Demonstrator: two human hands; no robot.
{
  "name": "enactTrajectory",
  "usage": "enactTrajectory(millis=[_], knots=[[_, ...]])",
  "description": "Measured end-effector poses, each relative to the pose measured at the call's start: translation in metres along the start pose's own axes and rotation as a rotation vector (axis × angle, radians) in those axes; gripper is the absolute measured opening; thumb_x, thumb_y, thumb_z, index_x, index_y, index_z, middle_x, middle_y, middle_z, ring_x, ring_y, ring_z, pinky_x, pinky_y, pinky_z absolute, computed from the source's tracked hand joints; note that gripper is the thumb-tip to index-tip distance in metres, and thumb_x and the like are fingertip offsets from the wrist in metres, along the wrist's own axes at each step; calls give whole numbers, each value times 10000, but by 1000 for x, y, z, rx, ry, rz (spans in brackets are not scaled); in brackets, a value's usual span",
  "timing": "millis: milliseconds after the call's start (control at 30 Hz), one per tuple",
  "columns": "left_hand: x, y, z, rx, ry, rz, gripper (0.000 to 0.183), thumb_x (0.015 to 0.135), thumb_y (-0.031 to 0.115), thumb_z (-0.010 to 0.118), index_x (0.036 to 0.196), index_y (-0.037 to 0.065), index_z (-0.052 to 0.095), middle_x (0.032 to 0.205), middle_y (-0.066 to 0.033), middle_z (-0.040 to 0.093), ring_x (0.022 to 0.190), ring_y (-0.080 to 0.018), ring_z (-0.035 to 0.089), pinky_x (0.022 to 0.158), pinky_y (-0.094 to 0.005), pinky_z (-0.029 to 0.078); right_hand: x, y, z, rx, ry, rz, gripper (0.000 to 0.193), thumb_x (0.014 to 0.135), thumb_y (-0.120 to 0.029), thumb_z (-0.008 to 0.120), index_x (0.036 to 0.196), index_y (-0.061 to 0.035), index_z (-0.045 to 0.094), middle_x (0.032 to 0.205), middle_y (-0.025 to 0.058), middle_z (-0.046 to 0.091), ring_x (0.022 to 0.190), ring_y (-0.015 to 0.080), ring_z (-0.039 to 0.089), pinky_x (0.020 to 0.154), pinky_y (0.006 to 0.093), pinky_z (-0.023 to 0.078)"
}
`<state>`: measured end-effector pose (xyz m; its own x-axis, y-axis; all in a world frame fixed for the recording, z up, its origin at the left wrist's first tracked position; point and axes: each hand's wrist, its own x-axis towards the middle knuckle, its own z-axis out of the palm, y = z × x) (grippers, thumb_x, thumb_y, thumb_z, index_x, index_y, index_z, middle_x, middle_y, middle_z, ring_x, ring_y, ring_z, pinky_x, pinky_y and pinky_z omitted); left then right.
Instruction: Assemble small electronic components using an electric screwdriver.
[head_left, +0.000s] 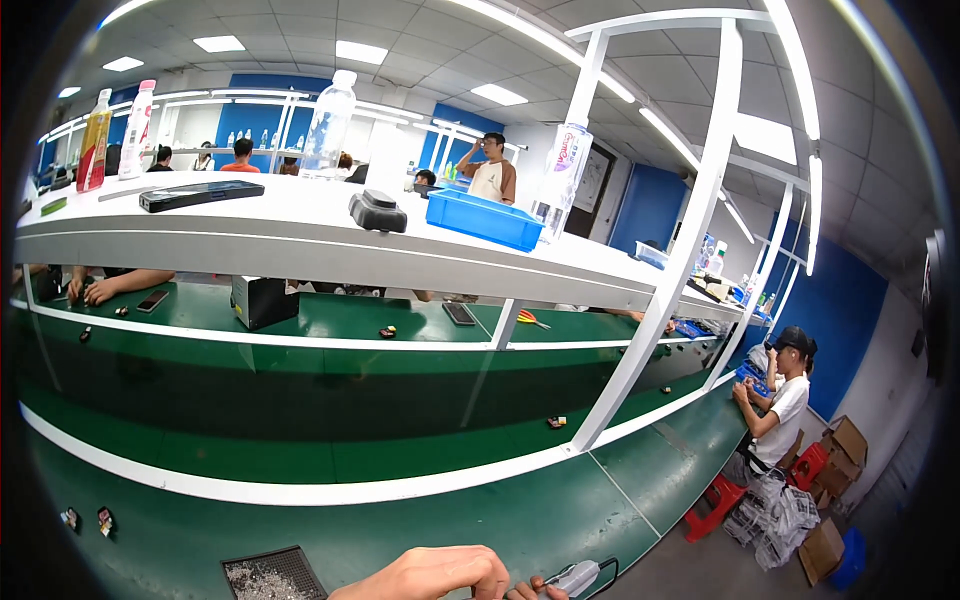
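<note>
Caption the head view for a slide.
At a green workbench: left hand near a black tray of pale bits, right hand at a grey tool.

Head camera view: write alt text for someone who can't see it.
Left hand and right hand are close together over a green workbench, a grey device at the right one. A black tray of small pale bits lies to their left; a white shelf runs above.
</note>
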<state>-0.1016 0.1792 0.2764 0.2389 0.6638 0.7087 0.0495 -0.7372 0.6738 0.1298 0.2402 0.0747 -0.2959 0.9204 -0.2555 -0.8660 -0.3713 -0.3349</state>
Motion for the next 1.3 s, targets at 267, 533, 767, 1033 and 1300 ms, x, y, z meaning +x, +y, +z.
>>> enactTrajectory(millis=[267,533,767,1033,1300], knots=[[3,-9,0,94,16,35,246,721,-43,752,713,25,516,743,-90,579,678,-224,589,602,-303,458,3,-6,-7,-13,-68,24,158,861,-212,586,907,-72,528,707,12,377,633,133,362,660,293,344],[2,-11,1,73,59,8,230,722,-68,743,724,13,527,735,-91,570,675,-218,583,601,-304,458,3,-4,-5,-15,-71,34,166,854,-214,604,920,-75,542,700,10,380,631,131,367,667,292,346],[2,-10,1,64,67,-47,245,723,-75,734,724,12,506,742,-92,561,671,-219,572,597,-305,450,5,-7,-11,21,-194,74,175,854,-212,610,935,-70,549,703,14,388,636,132,377,675,292,353],[2,-10,0,101,53,-25,236,737,-48,736,737,4,505,731,-91,536,649,-227,547,581,-311,436,5,-7,-8,39,-187,83,171,853,-204,609,926,-66,541,708,19,388,637,134,379,678,294,356],[1,-10,-1,98,54,-24,257,734,-49,741,734,3,490,723,-90,525,635,-230,536,575,-315,427,5,-5,-11,40,-177,81,177,852,-204,613,934,-63,546,717,19,386,637,134,377,674,295,354]])
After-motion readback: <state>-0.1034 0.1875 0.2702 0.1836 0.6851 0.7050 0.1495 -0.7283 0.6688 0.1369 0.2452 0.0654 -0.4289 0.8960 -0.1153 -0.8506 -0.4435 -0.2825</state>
